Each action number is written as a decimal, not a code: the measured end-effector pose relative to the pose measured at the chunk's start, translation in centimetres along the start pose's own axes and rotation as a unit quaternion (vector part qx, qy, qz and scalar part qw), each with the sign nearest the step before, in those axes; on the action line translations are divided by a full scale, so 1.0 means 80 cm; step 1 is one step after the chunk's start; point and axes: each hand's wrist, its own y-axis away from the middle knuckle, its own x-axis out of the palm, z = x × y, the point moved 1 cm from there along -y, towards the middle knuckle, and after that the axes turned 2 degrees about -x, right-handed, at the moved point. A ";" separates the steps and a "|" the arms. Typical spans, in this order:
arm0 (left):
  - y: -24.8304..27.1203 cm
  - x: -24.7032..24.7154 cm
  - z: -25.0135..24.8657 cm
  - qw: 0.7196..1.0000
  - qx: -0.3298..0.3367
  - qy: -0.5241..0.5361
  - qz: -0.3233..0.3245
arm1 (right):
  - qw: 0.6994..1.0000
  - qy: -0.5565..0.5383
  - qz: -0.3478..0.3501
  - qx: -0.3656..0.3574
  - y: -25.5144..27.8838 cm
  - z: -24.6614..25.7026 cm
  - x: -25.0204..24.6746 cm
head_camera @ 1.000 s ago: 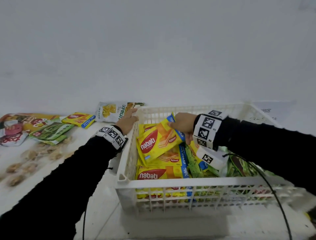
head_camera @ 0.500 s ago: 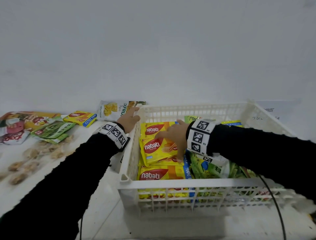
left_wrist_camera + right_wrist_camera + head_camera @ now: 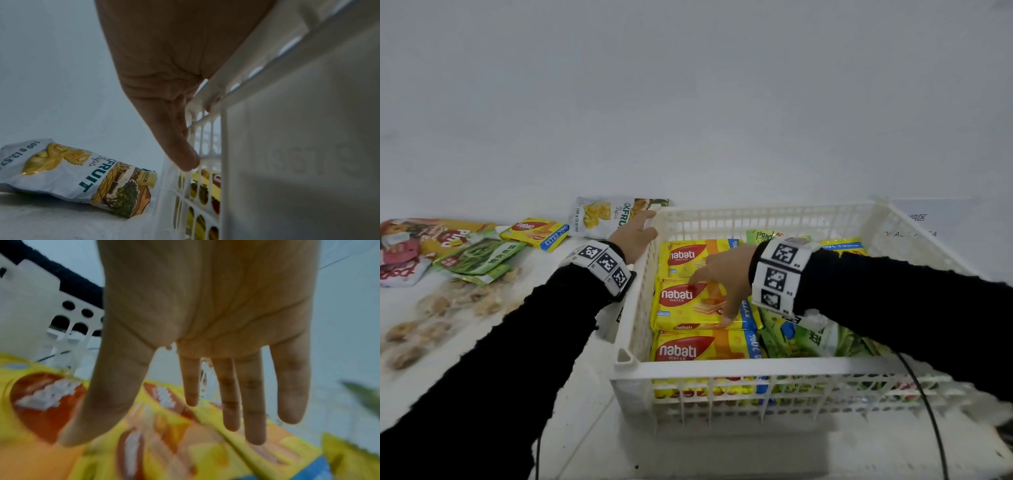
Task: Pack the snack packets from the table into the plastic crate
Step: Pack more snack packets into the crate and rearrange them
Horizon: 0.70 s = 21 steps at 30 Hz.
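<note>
A white plastic crate [image 3: 756, 365] stands in front of me. Three yellow nabati wafer packets lie flat in a row along its left side: far [image 3: 681, 257], middle [image 3: 674, 308] and near [image 3: 681, 351]. Green packets [image 3: 808, 339] fill its right side. My right hand [image 3: 722, 284] is over the middle packet, fingers straight and spread, its tips touching the packet [image 3: 164, 434]. My left hand [image 3: 635, 236] rests on the crate's far-left rim, with straight fingers [image 3: 180, 146] down the outer wall [image 3: 287, 146].
On the table to the left lie a jackfruit chips bag [image 3: 599, 216] beside the crate corner, another nabati packet [image 3: 534, 231], a green packet [image 3: 479, 255] and orange-red packets [image 3: 431, 236]. A black cable [image 3: 931, 418] hangs over the crate's right front. A white wall rises behind.
My right hand brought a tilted nabati packet down flat into the crate's left row and let go, its fingers now spread on it. The left hand stayed on the rim.
</note>
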 end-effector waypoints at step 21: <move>0.003 0.005 0.000 0.998 0.012 0.053 -0.010 | 0.996 0.080 0.018 0.034 0.013 -0.074 0.017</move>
